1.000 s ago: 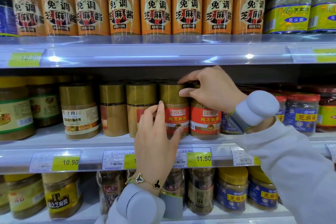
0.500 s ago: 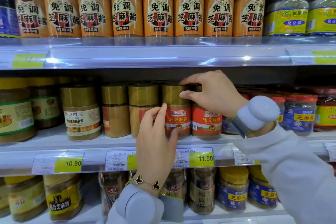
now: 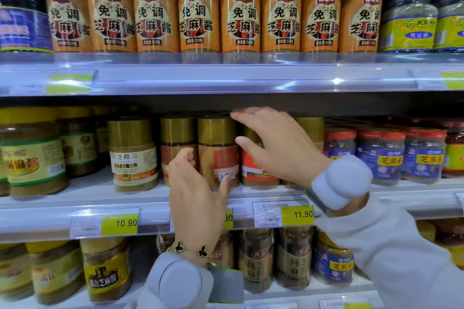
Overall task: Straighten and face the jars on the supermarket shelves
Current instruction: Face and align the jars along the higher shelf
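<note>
Both grips are staying released: left hand is touching the gold-lidded jar, right hand is hovering just right of it.

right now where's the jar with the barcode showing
In the head view it is the gold-lidded jar on the middle shelf, near the centre, between the left hand and the right hand, just left of a red-labelled jar.

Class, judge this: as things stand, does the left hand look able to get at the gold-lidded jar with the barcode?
Probably yes: the left hand sits right before the barcode jar, thumb at its base, nothing between them.
</note>
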Tool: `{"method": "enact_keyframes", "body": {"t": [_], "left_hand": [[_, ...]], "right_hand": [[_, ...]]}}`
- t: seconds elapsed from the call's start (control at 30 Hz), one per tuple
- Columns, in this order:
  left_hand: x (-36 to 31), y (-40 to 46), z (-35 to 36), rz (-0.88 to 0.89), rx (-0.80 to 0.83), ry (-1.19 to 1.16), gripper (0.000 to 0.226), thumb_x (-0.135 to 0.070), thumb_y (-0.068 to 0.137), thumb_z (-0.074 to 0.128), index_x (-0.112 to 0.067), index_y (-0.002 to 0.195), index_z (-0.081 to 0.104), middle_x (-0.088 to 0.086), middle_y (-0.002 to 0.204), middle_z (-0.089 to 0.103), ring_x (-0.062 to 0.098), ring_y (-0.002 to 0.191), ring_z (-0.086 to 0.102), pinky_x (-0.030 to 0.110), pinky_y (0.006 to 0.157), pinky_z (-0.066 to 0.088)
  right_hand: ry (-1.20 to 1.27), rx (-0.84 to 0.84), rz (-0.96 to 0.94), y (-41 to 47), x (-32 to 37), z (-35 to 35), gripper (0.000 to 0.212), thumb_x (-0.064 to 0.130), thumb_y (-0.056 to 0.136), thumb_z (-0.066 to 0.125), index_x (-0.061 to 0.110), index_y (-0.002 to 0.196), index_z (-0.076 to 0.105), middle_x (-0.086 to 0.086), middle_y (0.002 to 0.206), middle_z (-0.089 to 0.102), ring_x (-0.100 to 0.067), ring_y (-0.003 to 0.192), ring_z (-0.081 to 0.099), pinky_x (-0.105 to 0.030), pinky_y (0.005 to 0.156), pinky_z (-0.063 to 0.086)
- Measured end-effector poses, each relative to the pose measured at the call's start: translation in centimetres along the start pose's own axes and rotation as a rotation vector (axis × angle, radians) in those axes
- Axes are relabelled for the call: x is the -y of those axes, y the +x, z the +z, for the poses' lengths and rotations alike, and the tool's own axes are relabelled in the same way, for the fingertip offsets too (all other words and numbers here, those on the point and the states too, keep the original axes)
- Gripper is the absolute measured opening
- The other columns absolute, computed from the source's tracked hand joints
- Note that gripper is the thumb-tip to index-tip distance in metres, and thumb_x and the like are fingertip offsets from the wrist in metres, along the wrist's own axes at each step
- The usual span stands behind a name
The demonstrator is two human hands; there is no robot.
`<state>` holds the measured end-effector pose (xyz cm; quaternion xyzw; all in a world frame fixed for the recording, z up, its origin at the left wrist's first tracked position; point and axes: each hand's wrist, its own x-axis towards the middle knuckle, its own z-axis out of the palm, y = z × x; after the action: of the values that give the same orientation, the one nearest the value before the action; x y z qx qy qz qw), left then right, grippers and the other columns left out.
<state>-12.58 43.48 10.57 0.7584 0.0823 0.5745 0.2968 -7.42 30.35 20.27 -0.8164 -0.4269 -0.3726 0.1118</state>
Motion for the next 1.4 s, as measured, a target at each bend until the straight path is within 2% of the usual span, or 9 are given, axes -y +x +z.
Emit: {"method": "enact_keyframes", "body": {"t": [0.1,0.2,0.3,0.47,0.7,0.87,1.13,1.33,1.4], "left_hand": [[0.7,0.6,-0.8,-0.004,0.06,0.008,0.074,-0.028,0.068,0.079,-0.022,0.123,0.029,0.002,0.114,0.05,0.018,0.104,0.053,0.041,0.082,0.051],[0.7,0.8,-1.3,-0.006,0.096,-0.001,0.073,-0.035,0.068,0.078,-0.031,0.12,0.026,-0.008,0.104,0.049,0.015,0.095,0.056,0.035,0.076,0.05],[0.9,0.7,-1.2,0.011,0.114,0.023,0.073,-0.036,0.07,0.076,-0.026,0.124,0.028,-0.004,0.107,0.055,0.014,0.095,0.057,0.034,0.078,0.05],[0.9,0.8,-0.9,0.01,0.103,0.07,0.07,-0.036,0.071,0.076,-0.017,0.126,0.035,-0.001,0.111,0.057,0.016,0.099,0.057,0.034,0.08,0.049],[0.9,0.7,-0.6,0.042,0.141,0.157,0.058,-0.043,0.081,0.064,-0.017,0.129,0.045,-0.001,0.122,0.058,0.016,0.111,0.053,0.03,0.09,0.041],[0.9,1.1,-0.9,0.092,0.164,0.25,0.057,-0.042,0.085,0.058,-0.013,0.132,0.046,0.001,0.119,0.054,0.019,0.107,0.051,0.028,0.082,0.041],[0.8,2.0,-0.6,0.126,0.19,0.241,0.086,-0.048,0.071,0.071,-0.013,0.14,0.034,0.003,0.11,0.046,0.02,0.101,0.047,0.032,0.072,0.045],[2.1,3.1,-0.7,0.207,0.168,0.255,0.077,-0.041,0.065,0.079,-0.005,0.126,0.05,0.007,0.098,0.054,0.027,0.091,0.054,0.036,0.068,0.049],[2.3,3.1,-0.7,0.233,0.166,0.268,0.073,-0.038,0.065,0.08,-0.004,0.123,0.053,0.007,0.096,0.056,0.027,0.088,0.056,0.035,0.065,0.049]], "right_hand": [[-0.041,0.042,0.018,0.8,0.8,0.6,0.047,0.032,0.095,0.041,0.023,0.14,0.034,0.005,0.145,0.04,-0.014,0.133,0.033,-0.033,0.105,0.022],[-0.056,0.047,0.055,1.3,1.0,0.9,0.044,0.029,0.096,0.04,0.023,0.139,0.036,0.004,0.142,0.044,-0.015,0.129,0.038,-0.034,0.105,0.022],[-0.02,0.026,0.076,1.9,1.2,0.9,0.04,0.026,0.094,0.044,0.022,0.134,0.045,0.0,0.135,0.052,-0.02,0.122,0.046,-0.037,0.1,0.035],[0.061,-0.024,0.082,2.5,1.0,0.9,0.034,0.027,0.09,0.053,0.023,0.124,0.056,-0.002,0.124,0.06,-0.023,0.113,0.053,-0.036,0.094,0.043],[0.093,-0.021,0.081,3.0,0.3,0.7,0.033,0.031,0.087,0.058,0.025,0.119,0.059,0.0,0.119,0.062,-0.021,0.111,0.053,-0.033,0.093,0.042],[0.09,-0.022,0.071,3.4,0.5,0.9,0.033,0.035,0.086,0.059,0.025,0.118,0.061,0.0,0.117,0.064,-0.022,0.112,0.052,-0.036,0.096,0.04],[0.051,-0.089,0.08,3.9,1.4,1.2,0.031,0.04,0.084,0.061,0.025,0.11,0.065,0.003,0.108,0.067,-0.014,0.098,0.055,-0.024,0.081,0.034],[0.038,0.097,0.11,3.6,0.3,0.7,0.038,0.026,0.09,0.055,0.027,0.127,0.054,0.005,0.128,0.058,-0.016,0.121,0.049,-0.029,0.103,0.036],[-0.004,0.104,0.146,3.5,0.4,0.9,0.039,0.027,0.09,0.055,0.029,0.129,0.051,0.005,0.13,0.057,-0.018,0.124,0.047,-0.032,0.104,0.036]]}}
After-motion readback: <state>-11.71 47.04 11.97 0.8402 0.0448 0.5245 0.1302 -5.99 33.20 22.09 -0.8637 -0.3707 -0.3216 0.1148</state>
